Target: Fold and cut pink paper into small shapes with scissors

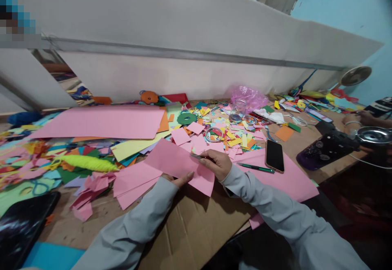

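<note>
My left hand (180, 179) grips the near edge of a pink paper sheet (171, 158), thumb on top and fingers underneath. The sheet is held up at a slant above brown cardboard (190, 225). At the sheet's right part, my right hand (218, 164) is closed on a small thin metal blade (195, 156), its tip lying against the paper. Whether it is a cutter or scissors is hidden by the fingers. More pink strips (134, 184) lie left of my left hand. Several small pink squares (180, 136) and a tape roll (214, 134) sit just beyond.
A phone (275, 156) and a green pen (256, 168) rest on pink paper at the right. A dark bottle (324, 151) stands farther right, near another person's hand (364, 120). Large pink sheet (104, 123) and yellow yarn (88, 163) lie left. A white partition (171, 74) bounds the back.
</note>
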A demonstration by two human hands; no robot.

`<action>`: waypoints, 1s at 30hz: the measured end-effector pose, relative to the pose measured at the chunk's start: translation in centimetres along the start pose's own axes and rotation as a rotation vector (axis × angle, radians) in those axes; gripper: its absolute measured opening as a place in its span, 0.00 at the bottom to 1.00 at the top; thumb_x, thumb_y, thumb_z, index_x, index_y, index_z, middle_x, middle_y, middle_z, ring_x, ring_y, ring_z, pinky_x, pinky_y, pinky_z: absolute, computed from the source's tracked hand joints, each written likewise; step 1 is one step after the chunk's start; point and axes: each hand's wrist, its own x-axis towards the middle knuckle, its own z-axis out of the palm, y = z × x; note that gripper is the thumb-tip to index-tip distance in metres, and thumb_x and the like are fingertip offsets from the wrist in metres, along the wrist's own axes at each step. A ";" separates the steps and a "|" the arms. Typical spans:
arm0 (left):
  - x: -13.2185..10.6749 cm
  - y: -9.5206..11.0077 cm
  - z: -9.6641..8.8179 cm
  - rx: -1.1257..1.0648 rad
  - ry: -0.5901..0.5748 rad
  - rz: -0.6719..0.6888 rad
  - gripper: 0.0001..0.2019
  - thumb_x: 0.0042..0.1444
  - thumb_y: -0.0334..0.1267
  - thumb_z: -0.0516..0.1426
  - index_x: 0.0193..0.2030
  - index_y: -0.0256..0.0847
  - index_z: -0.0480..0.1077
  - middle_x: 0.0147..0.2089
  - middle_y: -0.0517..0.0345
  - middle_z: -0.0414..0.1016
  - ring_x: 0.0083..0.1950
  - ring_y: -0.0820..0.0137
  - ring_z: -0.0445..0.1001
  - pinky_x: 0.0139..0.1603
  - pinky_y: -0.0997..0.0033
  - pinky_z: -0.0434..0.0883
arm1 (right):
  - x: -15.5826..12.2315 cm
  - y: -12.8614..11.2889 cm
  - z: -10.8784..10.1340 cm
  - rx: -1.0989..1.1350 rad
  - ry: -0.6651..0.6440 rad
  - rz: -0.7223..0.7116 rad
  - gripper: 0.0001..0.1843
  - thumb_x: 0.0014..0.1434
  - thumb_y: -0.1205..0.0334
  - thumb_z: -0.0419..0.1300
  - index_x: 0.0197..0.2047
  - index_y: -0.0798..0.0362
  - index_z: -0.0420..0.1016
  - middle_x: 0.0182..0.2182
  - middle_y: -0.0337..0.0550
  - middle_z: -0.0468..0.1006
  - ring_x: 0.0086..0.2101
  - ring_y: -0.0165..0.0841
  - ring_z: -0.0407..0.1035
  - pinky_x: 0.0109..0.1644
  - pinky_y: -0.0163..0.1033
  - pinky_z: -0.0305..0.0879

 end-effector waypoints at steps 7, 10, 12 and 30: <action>0.3 0.0 0.0 0.031 0.034 0.042 0.33 0.28 0.48 0.73 0.42 0.30 0.76 0.42 0.36 0.81 0.46 0.46 0.79 0.50 0.52 0.76 | -0.1 0.3 0.2 0.010 0.004 0.016 0.16 0.62 0.51 0.54 0.36 0.55 0.74 0.28 0.40 0.73 0.29 0.28 0.65 0.34 0.33 0.60; 0.3 0.0 0.0 0.023 0.032 0.031 0.32 0.28 0.47 0.73 0.41 0.30 0.76 0.42 0.36 0.81 0.45 0.46 0.79 0.49 0.53 0.76 | 0.0 0.3 0.2 0.045 -0.010 0.064 0.17 0.62 0.50 0.54 0.35 0.55 0.74 0.27 0.39 0.72 0.28 0.28 0.63 0.34 0.33 0.59; 0.3 0.1 0.0 0.005 0.019 0.004 0.31 0.27 0.47 0.73 0.40 0.31 0.77 0.42 0.37 0.81 0.45 0.46 0.79 0.49 0.53 0.76 | 0.1 0.4 0.3 0.113 -0.030 0.120 0.18 0.60 0.47 0.56 0.35 0.55 0.74 0.26 0.39 0.71 0.29 0.28 0.62 0.34 0.33 0.58; 0.1 0.3 -0.2 -0.190 -0.086 -0.087 0.34 0.32 0.41 0.73 0.49 0.31 0.75 0.43 0.39 0.82 0.45 0.49 0.80 0.47 0.56 0.78 | 0.0 0.8 0.7 0.665 -0.163 0.528 0.25 0.51 0.42 0.63 0.40 0.55 0.74 0.31 0.40 0.74 0.30 0.29 0.67 0.33 0.34 0.60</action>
